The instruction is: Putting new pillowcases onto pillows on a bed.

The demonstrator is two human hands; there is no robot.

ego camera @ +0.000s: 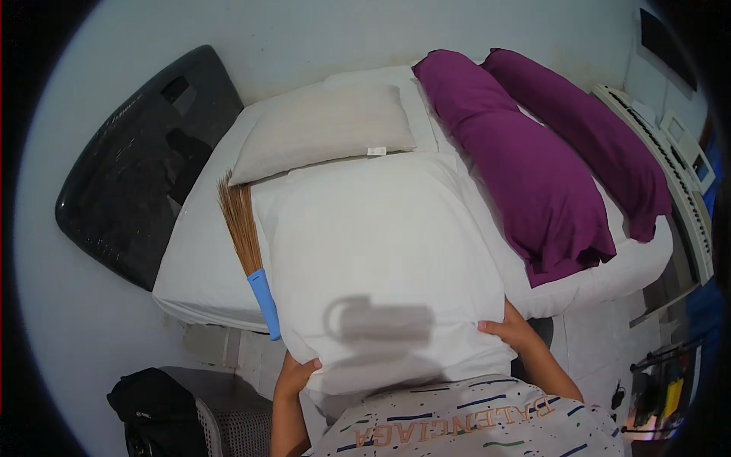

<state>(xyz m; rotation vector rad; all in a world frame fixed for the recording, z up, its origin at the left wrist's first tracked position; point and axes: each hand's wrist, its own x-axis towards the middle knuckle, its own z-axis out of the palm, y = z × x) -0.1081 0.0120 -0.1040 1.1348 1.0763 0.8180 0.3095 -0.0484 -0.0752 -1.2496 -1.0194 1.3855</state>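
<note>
A large white pillow [382,240] stretches from my body over the edge of the bed. My left hand [296,374] grips its near left corner, thumb on top. On the opposite side, my right hand [511,331] holds the near right edge, also with the thumb above and the fingers hidden beneath. Loose folds of cloth hang at the pillow's near end. Just left of it lies a stick broom [245,240] with a blue handle, its bristle tips against a bare off-white pillow [331,128] that bears a small tag.
Two purple-covered bolsters, one nearer [508,154] and one farther [582,137], lie on the white-sheeted bed [200,274]. A glossy black headboard [143,171] stands left. Below are a black bag [163,411] and a woven basket [240,423]. A keyboard instrument [657,148] borders the right.
</note>
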